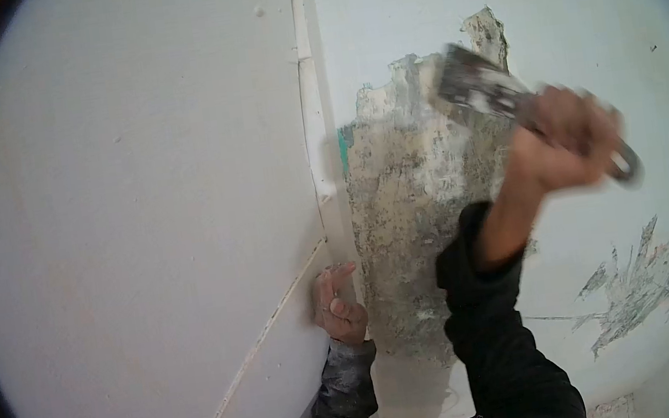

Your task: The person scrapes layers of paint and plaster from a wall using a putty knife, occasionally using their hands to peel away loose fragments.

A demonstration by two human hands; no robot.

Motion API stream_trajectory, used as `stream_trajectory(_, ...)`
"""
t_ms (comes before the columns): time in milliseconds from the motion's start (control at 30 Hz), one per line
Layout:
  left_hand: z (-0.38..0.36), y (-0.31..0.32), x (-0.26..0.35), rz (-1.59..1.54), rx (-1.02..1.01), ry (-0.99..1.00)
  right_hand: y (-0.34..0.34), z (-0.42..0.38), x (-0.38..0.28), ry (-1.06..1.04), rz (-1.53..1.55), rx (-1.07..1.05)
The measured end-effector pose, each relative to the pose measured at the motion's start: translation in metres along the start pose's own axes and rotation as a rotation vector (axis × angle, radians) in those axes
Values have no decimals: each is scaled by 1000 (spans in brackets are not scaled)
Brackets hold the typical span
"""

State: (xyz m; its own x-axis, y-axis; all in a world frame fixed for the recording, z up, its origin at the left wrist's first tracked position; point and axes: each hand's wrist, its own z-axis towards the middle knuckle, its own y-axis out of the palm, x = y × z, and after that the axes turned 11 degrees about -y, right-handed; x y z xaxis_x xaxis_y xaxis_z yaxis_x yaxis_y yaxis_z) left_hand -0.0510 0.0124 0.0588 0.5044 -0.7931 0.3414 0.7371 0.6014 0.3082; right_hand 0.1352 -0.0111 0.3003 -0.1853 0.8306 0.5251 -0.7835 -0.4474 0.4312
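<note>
My right hand (568,138) is wrapped round the handle of a wide putty knife (483,89), its blade smeared with white and pointing up to the left. Motion blurs both. In this view the blade overlaps the upper part of a bare, mottled patch (421,165) where the white coating is gone from the right-hand wall. My left hand (340,307) is at the corner between the two walls, left of the patch. Its fingers are stretched out and apart, and it holds nothing.
A second scraped area (660,277) with jagged edges shows at lower right. The left wall (140,191) is white, with a raised diagonal strip (255,344) running up to the corner. Cracked white coating (312,111) runs down the corner.
</note>
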Motion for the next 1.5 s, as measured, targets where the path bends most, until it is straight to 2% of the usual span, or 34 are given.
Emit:
stream_trajectory(67, -5, -4, 3, 15, -25, -29, 16, -15, 18, 38, 13, -23)
stream_trajectory(133, 2, -6, 8, 61, -56, -23, 26, -8, 12, -51, -153, -133)
stream_trajectory(233, -2, 1, 1, -49, 49, 5, -2, 22, -18, 117, 217, -75)
stream_trajectory(267, 3, 2, 1, -16, 40, 3, -8, 20, -8, 4, 180, -128)
stream_trajectory(333, 1, -3, 9, 61, -7, -34, -14, 2, 18, 55, 178, -117)
stream_trajectory(400, 2, -4, 15, 30, -7, -41, 18, -22, 42, 342, 270, 15)
stream_trajectory(500, 0, -8, 7, -6, -36, -50, 21, -2, 2, 110, 70, -90)
stream_trajectory(567, 3, -4, 3, -14, -22, -34, 15, 23, -27, -95, 166, -312)
stream_trajectory(633, 0, -3, 6, 1, 11, -10, 38, -5, 1, -45, -67, -292)
stream_trajectory(700, -3, -9, 8, 49, -43, -40, 37, -14, 8, -60, -179, -247)
stream_trajectory(800, 0, -4, 5, 3, -34, -22, 31, -4, 13, -137, -110, -166)
stream_trajectory(900, 1, -2, 11, 2, -12, -24, 35, -4, 26, -24, -34, -92)
stream_trajectory(933, 3, -2, 13, 16, -16, -21, 38, -6, 24, -58, -127, -196)
stream_trajectory(1033, 2, -3, 12, 28, 5, -29, 40, 9, 15, -171, -120, -295)
stream_trajectory(1167, -4, -4, 11, 25, 32, -84, 39, -1, 28, -91, -174, -235)
stream_trajectory(1267, -1, -8, 14, 29, -13, -109, 43, 12, 19, -63, -35, -288)
stream_trajectory(1367, 2, -6, 9, 3, -2, -100, 22, 50, -11, -13, 529, -400)
stream_trajectory(1400, 3, -3, 9, -6, 14, -89, 27, 27, 8, -39, 150, -209)
stream_trajectory(1500, 1, -3, 14, -1, 22, -68, 29, 6, 39, -152, -56, -418)
